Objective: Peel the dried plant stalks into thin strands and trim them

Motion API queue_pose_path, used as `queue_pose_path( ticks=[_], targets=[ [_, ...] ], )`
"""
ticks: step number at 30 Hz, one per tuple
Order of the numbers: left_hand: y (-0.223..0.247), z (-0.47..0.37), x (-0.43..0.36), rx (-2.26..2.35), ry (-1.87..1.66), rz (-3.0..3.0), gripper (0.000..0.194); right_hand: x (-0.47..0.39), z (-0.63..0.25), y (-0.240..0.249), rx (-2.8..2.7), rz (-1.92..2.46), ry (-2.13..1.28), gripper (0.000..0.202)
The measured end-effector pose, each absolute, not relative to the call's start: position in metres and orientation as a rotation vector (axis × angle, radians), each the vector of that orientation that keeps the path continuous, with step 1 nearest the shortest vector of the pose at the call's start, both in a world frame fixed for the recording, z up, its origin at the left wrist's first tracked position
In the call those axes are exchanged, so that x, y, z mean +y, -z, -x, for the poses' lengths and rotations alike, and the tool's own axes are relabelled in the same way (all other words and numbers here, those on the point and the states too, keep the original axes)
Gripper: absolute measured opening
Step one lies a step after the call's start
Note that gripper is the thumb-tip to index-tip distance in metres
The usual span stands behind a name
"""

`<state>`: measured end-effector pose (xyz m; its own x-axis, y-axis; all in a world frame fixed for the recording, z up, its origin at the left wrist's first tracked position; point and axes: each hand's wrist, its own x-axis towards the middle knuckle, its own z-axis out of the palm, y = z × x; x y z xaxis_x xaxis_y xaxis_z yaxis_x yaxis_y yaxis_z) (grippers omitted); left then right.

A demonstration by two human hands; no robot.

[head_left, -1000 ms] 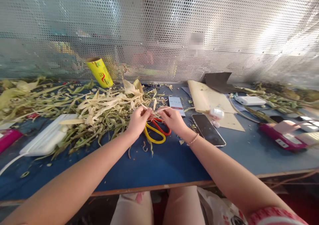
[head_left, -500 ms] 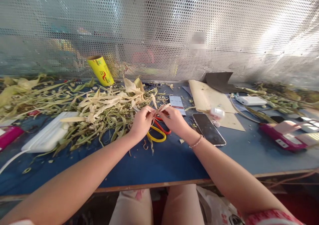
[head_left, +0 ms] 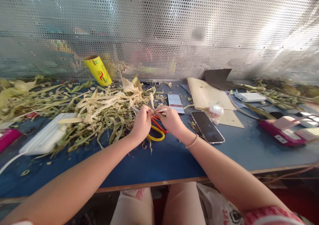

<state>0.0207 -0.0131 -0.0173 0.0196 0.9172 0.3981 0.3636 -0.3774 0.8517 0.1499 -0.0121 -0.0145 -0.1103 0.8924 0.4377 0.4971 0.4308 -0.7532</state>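
My left hand (head_left: 142, 121) and my right hand (head_left: 171, 119) meet above the middle of the blue table, fingers pinched together. A pale strip of dried leaf (head_left: 162, 110) shows at my right fingertips. What the left fingertips pinch is too small to make out. Beneath the hands lie scissors, with a yellow handle (head_left: 157, 139) and an orange-red handle (head_left: 161, 129); their blades are hidden. A large heap of dried leaves (head_left: 99, 102) spreads out to the left of my left hand.
A yellow cardboard tube (head_left: 98, 71) leans behind the heap. Two phones (head_left: 208, 127) lie right of the hands, near an earbud case (head_left: 215, 110) and a beige folder (head_left: 206, 93). A white power strip (head_left: 47, 135) is left, a magenta one (head_left: 279, 133) right. Perforated metal (head_left: 159, 25) closes the back.
Both hands stay pinched together, with small shifts of the fingers. The pale strip at the right fingertips sits at a different angle. The whole view has shifted slightly.
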Motion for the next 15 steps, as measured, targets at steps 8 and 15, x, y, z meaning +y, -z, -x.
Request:
queue_pose_path(
  ticks=[8, 15],
  targets=[
    [0.013, -0.018, -0.013, 1.343, -1.350, -1.788, 0.012, -0.010, -0.142, 0.023, -1.678, 1.158, -0.607, 0.014],
    [0.017, -0.018, -0.015, 1.206, -1.353, -1.541, 0.009, -0.009, -0.142, 0.024, -1.643, 1.109, -0.633, 0.015]
  ],
)
